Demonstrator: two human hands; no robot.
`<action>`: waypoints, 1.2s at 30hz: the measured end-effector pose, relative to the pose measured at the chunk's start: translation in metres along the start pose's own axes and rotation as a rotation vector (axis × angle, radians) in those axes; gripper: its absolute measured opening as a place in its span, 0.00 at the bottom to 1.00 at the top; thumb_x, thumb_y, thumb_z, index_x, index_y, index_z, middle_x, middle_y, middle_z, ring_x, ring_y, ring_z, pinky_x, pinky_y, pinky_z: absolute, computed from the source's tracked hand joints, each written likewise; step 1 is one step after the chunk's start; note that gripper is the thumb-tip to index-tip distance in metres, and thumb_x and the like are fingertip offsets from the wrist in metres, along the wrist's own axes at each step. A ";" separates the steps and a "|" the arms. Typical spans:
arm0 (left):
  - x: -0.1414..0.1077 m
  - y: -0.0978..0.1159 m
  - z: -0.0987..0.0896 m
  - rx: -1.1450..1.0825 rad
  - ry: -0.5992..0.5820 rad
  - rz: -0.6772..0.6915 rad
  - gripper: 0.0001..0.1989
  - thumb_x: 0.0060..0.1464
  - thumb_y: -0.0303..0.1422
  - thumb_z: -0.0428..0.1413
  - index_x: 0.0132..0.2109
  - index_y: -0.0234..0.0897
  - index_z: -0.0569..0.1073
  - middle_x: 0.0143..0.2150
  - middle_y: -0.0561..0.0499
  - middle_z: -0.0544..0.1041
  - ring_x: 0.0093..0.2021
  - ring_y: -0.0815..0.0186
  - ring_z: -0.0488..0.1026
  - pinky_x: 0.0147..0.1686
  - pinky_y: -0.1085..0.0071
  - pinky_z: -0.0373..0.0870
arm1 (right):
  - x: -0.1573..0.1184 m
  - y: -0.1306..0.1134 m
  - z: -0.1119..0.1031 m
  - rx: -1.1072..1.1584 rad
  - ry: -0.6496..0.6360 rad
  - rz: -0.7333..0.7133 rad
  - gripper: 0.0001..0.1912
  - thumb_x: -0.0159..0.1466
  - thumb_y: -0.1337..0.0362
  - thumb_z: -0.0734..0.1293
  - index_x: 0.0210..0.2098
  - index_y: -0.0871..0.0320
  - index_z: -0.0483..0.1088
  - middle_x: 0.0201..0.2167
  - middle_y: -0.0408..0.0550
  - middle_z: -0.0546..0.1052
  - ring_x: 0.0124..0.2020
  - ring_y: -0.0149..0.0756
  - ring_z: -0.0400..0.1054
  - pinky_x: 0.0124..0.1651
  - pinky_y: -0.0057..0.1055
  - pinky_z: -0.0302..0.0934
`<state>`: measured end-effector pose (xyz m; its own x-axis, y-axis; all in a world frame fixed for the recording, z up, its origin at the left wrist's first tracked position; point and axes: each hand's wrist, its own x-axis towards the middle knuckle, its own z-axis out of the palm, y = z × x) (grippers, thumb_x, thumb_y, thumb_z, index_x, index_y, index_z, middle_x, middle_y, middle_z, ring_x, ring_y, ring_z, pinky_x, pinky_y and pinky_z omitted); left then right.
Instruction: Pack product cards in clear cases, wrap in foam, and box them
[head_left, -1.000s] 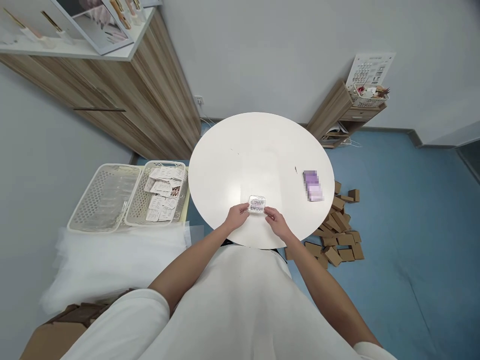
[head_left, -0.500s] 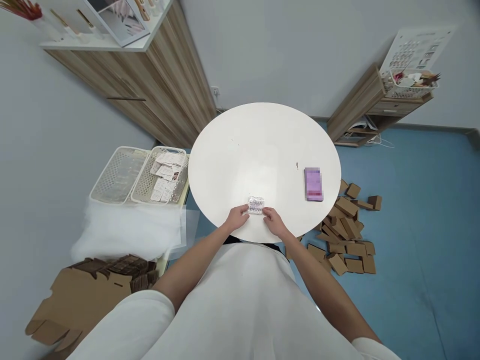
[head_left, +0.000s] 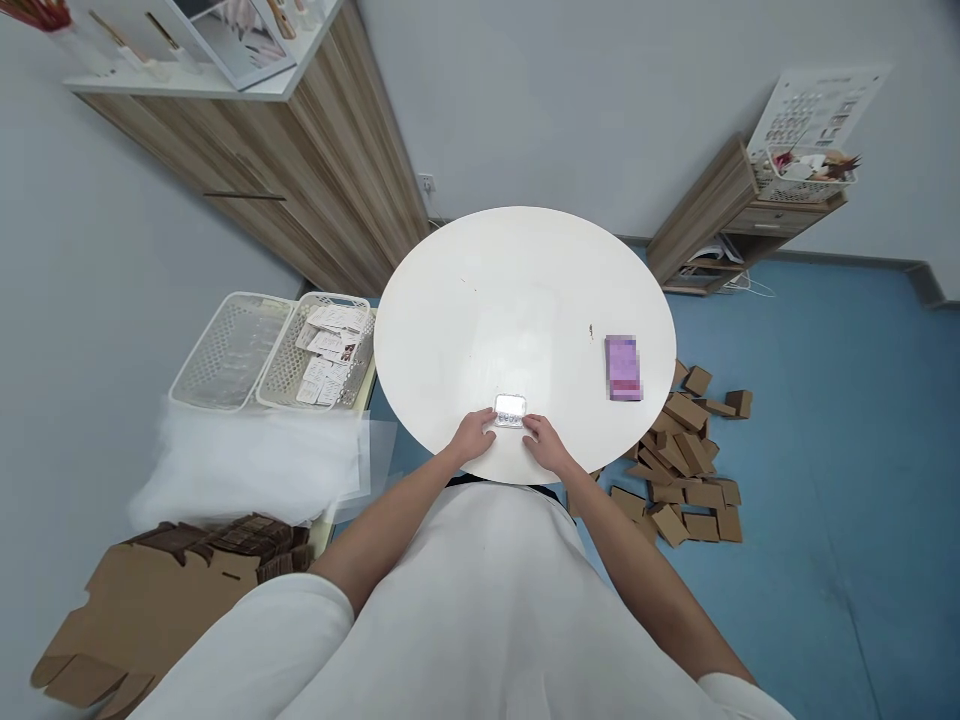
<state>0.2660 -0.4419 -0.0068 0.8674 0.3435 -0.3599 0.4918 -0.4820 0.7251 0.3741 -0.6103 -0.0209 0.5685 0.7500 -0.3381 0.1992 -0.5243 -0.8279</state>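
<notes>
A person in a white shirt stands over a round white tabletop (head_left: 517, 280), both hands at a small clear box (head_left: 511, 410) near the rim closest to the body. The left hand (head_left: 474, 436) sets its fingertips against the box's left edge, while the right hand (head_left: 545, 442) meets the right edge; each is only narrowly parted, and how firmly either grips cannot be told. Nor can it be told whether the box rests on the surface or sits just above it. Glare whitens its upper part; small shiny pieces show in a row below.

Uneven pressure from the two sides could tilt the box, and if its lid is not snapped down, the pieces might spill. A hard squeeze could bend what looks like thin plastic, and a pull toward the body could carry it over the close rim. To the right, a blurred purple packet (head_left: 623, 368) lies well apart, where a careless elbow might knock it toward brown cartons (head_left: 703, 494) heaped on the floor (head_left: 810, 420).
</notes>
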 end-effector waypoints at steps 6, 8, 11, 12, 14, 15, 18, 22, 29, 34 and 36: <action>-0.011 -0.007 -0.009 0.281 -0.005 0.234 0.16 0.48 0.31 0.51 0.46 0.38 0.68 0.49 0.45 0.67 0.50 0.57 0.63 0.48 0.60 0.62 | -0.022 -0.015 0.011 -0.282 0.117 -0.069 0.20 0.56 0.68 0.60 0.49 0.55 0.62 0.50 0.51 0.62 0.51 0.39 0.59 0.50 0.39 0.58; -0.016 -0.010 -0.013 0.400 -0.092 0.300 0.13 0.47 0.34 0.54 0.42 0.39 0.69 0.45 0.46 0.68 0.46 0.57 0.64 0.45 0.61 0.62 | -0.029 -0.018 0.018 -0.449 0.084 -0.094 0.17 0.54 0.67 0.64 0.44 0.55 0.65 0.47 0.51 0.65 0.48 0.41 0.60 0.49 0.40 0.57; -0.021 -0.013 -0.018 0.523 -0.154 0.324 0.14 0.44 0.35 0.56 0.41 0.40 0.69 0.45 0.46 0.68 0.46 0.56 0.64 0.45 0.59 0.59 | -0.033 -0.018 0.027 -0.638 0.083 -0.098 0.13 0.52 0.67 0.67 0.39 0.55 0.67 0.45 0.51 0.66 0.46 0.44 0.59 0.49 0.41 0.54; -0.021 -0.014 -0.019 0.535 -0.158 0.330 0.15 0.44 0.35 0.56 0.41 0.40 0.68 0.45 0.46 0.67 0.47 0.56 0.63 0.46 0.59 0.58 | -0.033 -0.018 0.030 -0.666 0.099 -0.093 0.11 0.54 0.67 0.66 0.37 0.55 0.67 0.44 0.52 0.67 0.46 0.44 0.59 0.48 0.41 0.54; -0.022 -0.015 -0.020 0.534 -0.162 0.346 0.15 0.44 0.35 0.56 0.42 0.40 0.68 0.46 0.46 0.67 0.47 0.55 0.63 0.46 0.60 0.57 | -0.029 -0.016 0.034 -0.693 0.136 -0.083 0.06 0.58 0.68 0.62 0.35 0.54 0.68 0.42 0.52 0.68 0.44 0.44 0.60 0.46 0.40 0.55; -0.022 -0.015 -0.020 0.529 -0.163 0.350 0.16 0.44 0.36 0.57 0.43 0.40 0.68 0.46 0.46 0.67 0.47 0.55 0.63 0.46 0.60 0.56 | -0.027 -0.016 0.035 -0.701 0.152 -0.079 0.07 0.59 0.69 0.60 0.34 0.55 0.68 0.41 0.53 0.68 0.43 0.43 0.60 0.45 0.39 0.55; -0.024 -0.016 -0.022 0.502 -0.165 0.338 0.20 0.42 0.37 0.58 0.44 0.41 0.67 0.46 0.46 0.67 0.47 0.55 0.63 0.47 0.60 0.55 | -0.022 -0.017 0.037 -0.697 0.184 -0.069 0.10 0.61 0.70 0.56 0.32 0.55 0.68 0.37 0.54 0.69 0.40 0.42 0.60 0.43 0.39 0.55; -0.025 -0.018 -0.027 0.513 -0.141 0.346 0.22 0.42 0.38 0.58 0.46 0.40 0.66 0.47 0.44 0.67 0.47 0.53 0.62 0.49 0.58 0.52 | -0.024 -0.025 0.036 -0.610 0.171 -0.037 0.10 0.62 0.68 0.55 0.33 0.56 0.67 0.36 0.52 0.69 0.38 0.41 0.59 0.40 0.36 0.56; -0.021 -0.027 -0.033 0.602 -0.113 0.352 0.09 0.50 0.24 0.47 0.36 0.38 0.70 0.39 0.45 0.72 0.42 0.59 0.67 0.48 0.60 0.54 | -0.036 -0.040 0.035 -0.473 0.126 -0.059 0.09 0.63 0.64 0.54 0.35 0.56 0.65 0.38 0.50 0.68 0.39 0.39 0.61 0.40 0.35 0.57; -0.018 -0.031 -0.038 0.464 -0.100 0.315 0.11 0.54 0.28 0.44 0.38 0.39 0.71 0.40 0.47 0.74 0.42 0.61 0.68 0.45 0.62 0.58 | -0.048 -0.030 0.025 -0.492 0.145 -0.108 0.23 0.53 0.57 0.66 0.47 0.56 0.62 0.48 0.53 0.65 0.48 0.45 0.59 0.48 0.41 0.56; -0.016 -0.033 -0.042 0.389 -0.103 0.296 0.12 0.55 0.30 0.43 0.38 0.40 0.72 0.40 0.48 0.74 0.42 0.61 0.69 0.44 0.64 0.60 | -0.050 -0.022 0.021 -0.487 0.140 -0.092 0.18 0.55 0.60 0.65 0.45 0.56 0.64 0.49 0.53 0.65 0.49 0.45 0.59 0.47 0.40 0.57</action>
<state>0.2330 -0.3976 -0.0004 0.9674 0.0740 -0.2422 0.1976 -0.8186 0.5392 0.3246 -0.6275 0.0052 0.6263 0.7578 -0.1830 0.5831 -0.6111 -0.5354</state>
